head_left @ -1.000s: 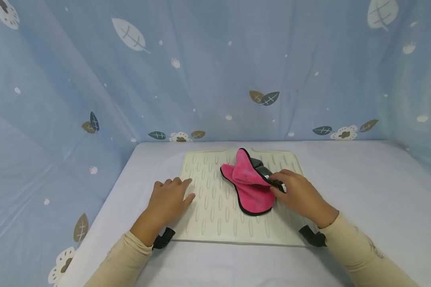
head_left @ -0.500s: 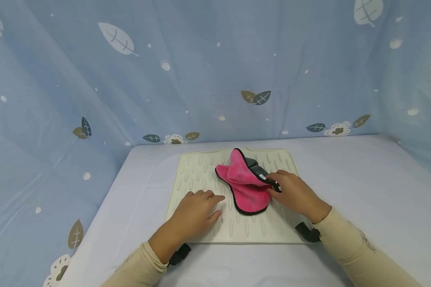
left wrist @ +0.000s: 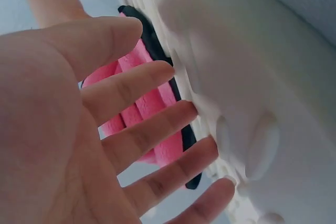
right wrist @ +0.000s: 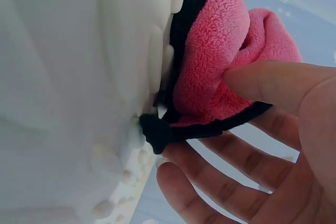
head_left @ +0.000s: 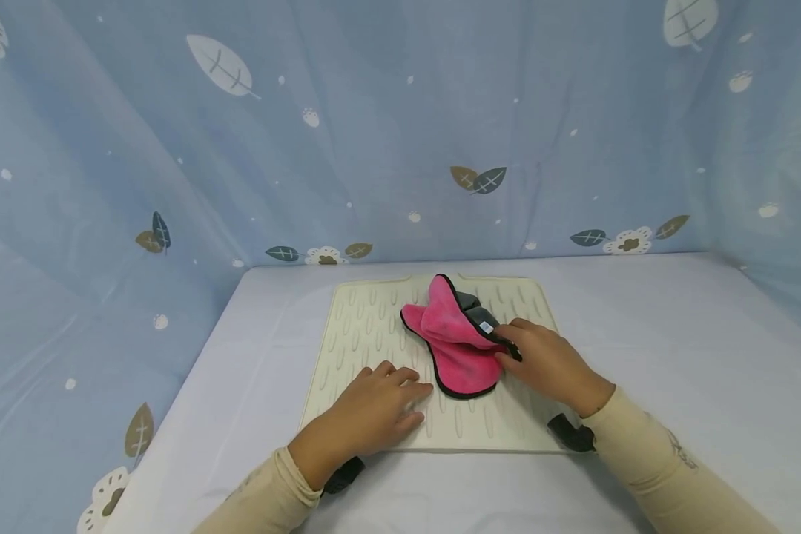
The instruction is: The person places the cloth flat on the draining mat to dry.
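A pink plush cloth (head_left: 463, 363) with black edging and a grey underside lies crumpled on a cream ridged mat (head_left: 347, 371). My right hand (head_left: 549, 365) pinches the cloth's right edge between thumb and fingers; the right wrist view shows the thumb on the pink pile (right wrist: 210, 72) and the fingers behind the black border. To the left of the cloth, my left hand (head_left: 374, 408) is spread low over the mat's front left part, holding nothing. In the left wrist view its straight, parted fingers (left wrist: 152, 124) have their tips right at the mat's surface, with the cloth beyond.
The mat lies on a white-covered table (head_left: 667, 334). A blue curtain (head_left: 374, 133) with leaf and flower prints hangs behind and along the left side. Black wrist straps (head_left: 570, 432) sit under the wrists.
My left hand has moved right and toward me, from the mat's left edge to near the cloth, and lowered. The right hand keeps its pinch on the cloth, almost still. The head view shifted slightly.
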`<state>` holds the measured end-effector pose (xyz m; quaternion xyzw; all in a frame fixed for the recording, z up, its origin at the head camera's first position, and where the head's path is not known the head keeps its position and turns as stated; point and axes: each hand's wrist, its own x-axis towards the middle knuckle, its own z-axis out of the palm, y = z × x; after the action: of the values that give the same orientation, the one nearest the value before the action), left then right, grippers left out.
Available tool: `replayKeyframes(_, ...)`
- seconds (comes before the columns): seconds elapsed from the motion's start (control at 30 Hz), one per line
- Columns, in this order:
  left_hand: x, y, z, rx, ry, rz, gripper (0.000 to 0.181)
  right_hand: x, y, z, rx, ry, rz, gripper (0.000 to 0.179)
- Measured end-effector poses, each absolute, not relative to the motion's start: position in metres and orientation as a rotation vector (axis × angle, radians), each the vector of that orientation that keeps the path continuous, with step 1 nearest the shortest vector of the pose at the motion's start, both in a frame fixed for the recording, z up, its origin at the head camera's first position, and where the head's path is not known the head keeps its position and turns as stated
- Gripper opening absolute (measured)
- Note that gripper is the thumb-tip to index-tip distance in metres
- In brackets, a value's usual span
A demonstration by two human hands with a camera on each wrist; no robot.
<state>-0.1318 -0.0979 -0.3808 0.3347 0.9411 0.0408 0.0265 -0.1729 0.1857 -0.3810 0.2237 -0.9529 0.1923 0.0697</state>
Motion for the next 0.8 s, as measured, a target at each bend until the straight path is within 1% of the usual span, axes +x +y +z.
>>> replayKeyframes(0.23,-0.1323,-0.0967,-0.3823,1.030,2.918,0.108,0.037,-0.1724,0.1850,-0.3817,0.691,-2.878,0.615,0.034)
replayKeyframes(0.57,-0.1322,-0.0975,-0.3824,1.040,2.926,0.122,0.037,-0.1752,0.1817,-0.3829,0.678,-2.985,0.692,0.047)
replayKeyframes(0.8,-0.1315,-0.0967,-0.3851,1.064,2.946,0.074,0.041,-0.1749,0.1776,-0.3850,0.709,-2.989,0.777,0.036)
